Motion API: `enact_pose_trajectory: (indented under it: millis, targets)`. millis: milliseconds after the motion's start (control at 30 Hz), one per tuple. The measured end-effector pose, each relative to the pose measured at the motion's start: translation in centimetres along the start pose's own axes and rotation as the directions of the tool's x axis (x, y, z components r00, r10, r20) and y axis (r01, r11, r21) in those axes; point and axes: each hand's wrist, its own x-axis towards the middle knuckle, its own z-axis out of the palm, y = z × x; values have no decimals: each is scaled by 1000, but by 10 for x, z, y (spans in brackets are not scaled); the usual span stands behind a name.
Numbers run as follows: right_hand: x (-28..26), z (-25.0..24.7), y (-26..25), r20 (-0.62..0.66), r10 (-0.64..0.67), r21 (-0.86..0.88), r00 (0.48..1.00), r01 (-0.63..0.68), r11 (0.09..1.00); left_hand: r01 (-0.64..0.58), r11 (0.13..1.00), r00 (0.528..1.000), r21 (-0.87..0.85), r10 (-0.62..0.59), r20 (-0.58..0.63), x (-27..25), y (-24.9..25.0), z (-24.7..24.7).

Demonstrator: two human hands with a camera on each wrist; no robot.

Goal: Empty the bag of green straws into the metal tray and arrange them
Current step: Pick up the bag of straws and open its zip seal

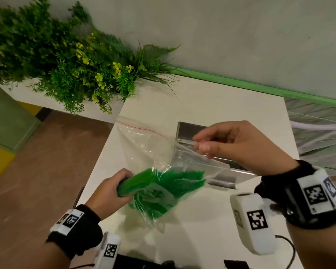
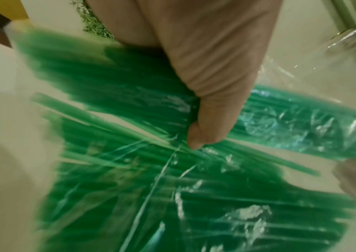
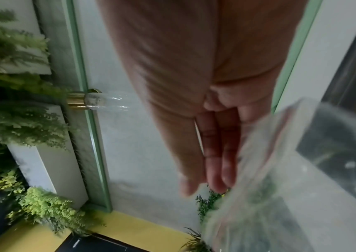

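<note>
A clear zip bag (image 1: 144, 146) with a red seal line hangs over the white table (image 1: 211, 98), with its mouth at the upper end. Green straws (image 1: 163, 191) lie bunched and fanned in its lower part. My left hand (image 1: 116, 185) grips one end of the straw bundle through the plastic; in the left wrist view the thumb (image 2: 205, 119) presses on the straws (image 2: 172, 196). My right hand (image 1: 200, 142) pinches the bag's mouth edge between thumb and fingers, just above the metal tray (image 1: 223, 181). The bag (image 3: 280, 170) is blurred beside the right fingers (image 3: 216, 153).
A white planter of green and yellow foliage (image 1: 76, 65) runs along the back left. The table's left edge drops to a brown floor (image 1: 37, 162). A wire rack (image 1: 318, 129) stands to the right. Dark items (image 1: 144, 264) and a cable (image 1: 291, 247) lie near the front edge.
</note>
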Motion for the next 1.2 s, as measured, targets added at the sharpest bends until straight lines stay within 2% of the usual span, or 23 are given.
enact_pose_trajectory:
  millis: [67, 133, 200, 267, 367, 500, 633, 700, 766, 800, 833, 866, 900, 933, 966, 1000, 1100, 1200]
  targets:
    - [-3, 1, 8, 24, 15, -193, 1000, -10, 981, -10, 1000, 998, -8, 11, 59, 4, 4, -1]
    - [-2, 1, 22, -23, 44, -462, 999, -50, 885, -43, 999, 993, 8, 42, 111, 8, 7, -3]
    - [-1, 3, 35, -68, 60, -551, 996, -88, 830, -80, 996, 990, 37, 75, 118, 12, 7, -5]
    - [-3, 5, 46, -60, 83, -495, 995, -101, 863, -88, 992, 992, 86, 80, 99, 17, 3, -7]
    - [-12, 7, 50, -12, 153, -288, 988, -150, 946, -55, 992, 995, 115, 46, 83, 22, -2, -8]
    - [-19, 8, 58, -49, 150, -293, 987, -158, 943, -34, 988, 997, 153, 23, 75, 26, -2, -3]
    - [-25, 10, 70, -49, 199, 55, 979, -197, 979, -18, 979, 1000, 205, 19, -4, 32, 1, 5]
    - [-25, 11, 77, -91, 187, 35, 978, -185, 982, -14, 967, 998, 254, 31, -62, 30, 17, 6]
    - [-22, 14, 80, -156, 152, -3, 976, -154, 988, -112, 969, 964, 219, 160, -214, 27, 48, 3]
    - [-21, 16, 79, -182, 132, -3, 975, -135, 991, -197, 969, 923, 148, 234, -305, 25, 67, 1]
    - [-19, 19, 79, -199, 118, 9, 973, -119, 993, -245, 969, 912, 37, 243, -331, 24, 89, 0]
    - [-18, 23, 77, -209, 109, 19, 972, -107, 994, -222, 970, 950, -98, 193, -246, 26, 108, 0]
    - [-16, 28, 75, -213, 104, 29, 972, -100, 995, -116, 966, 992, -231, 103, -66, 28, 124, 3]
    - [-15, 31, 73, -214, 97, 32, 972, -92, 995, 27, 953, 991, -303, 13, 132, 31, 137, 9]
    - [-14, 35, 71, -212, 82, 28, 974, -77, 997, 132, 939, 965, -317, -49, 257, 34, 147, 16]
    - [-11, 40, 69, -194, 54, -1, 980, -55, 998, 180, 933, 955, -313, -89, 282, 35, 152, 23]
    - [-9, 46, 72, -185, -22, -150, 982, -6, 989, 135, 960, 970, -246, -78, 230, 42, 153, 43]
    - [-9, 46, 75, -197, -23, -141, 980, -5, 990, 152, 935, 965, -322, -71, 251, 45, 142, 48]
